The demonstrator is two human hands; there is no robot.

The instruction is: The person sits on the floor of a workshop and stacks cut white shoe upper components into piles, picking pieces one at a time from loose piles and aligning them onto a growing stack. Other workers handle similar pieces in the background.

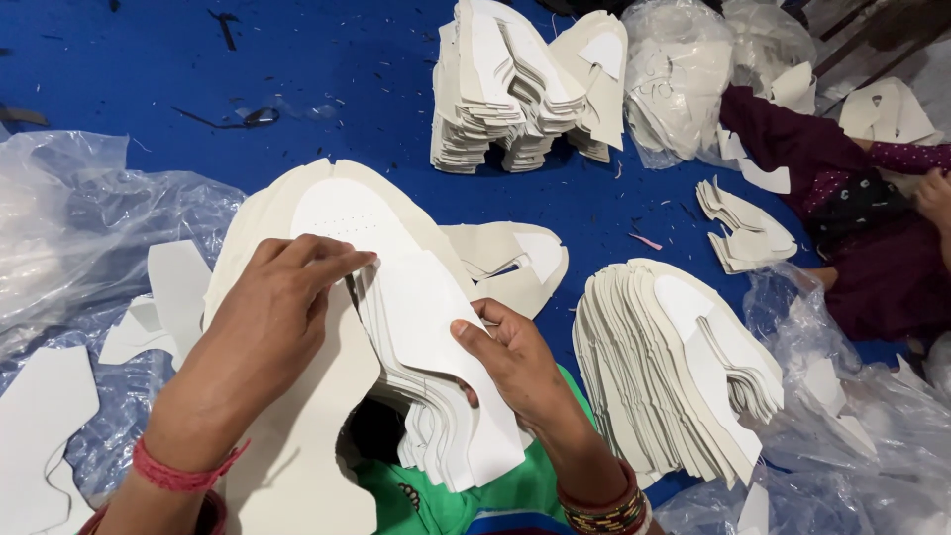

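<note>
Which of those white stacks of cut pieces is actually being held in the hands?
The fanned stack at centre: the left hand and right hand grip it. The other stacks lie untouched on the blue surface.

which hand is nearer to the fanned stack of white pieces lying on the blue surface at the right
Right. The right hand grips the held bundle of white cut pieces just left of that fanned stack, without touching it. The left hand rests on the bundle's far left side.

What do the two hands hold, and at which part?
Both hold a fanned stack of white cut flat pieces: left hand on its upper edge, right hand at its right side.
</note>
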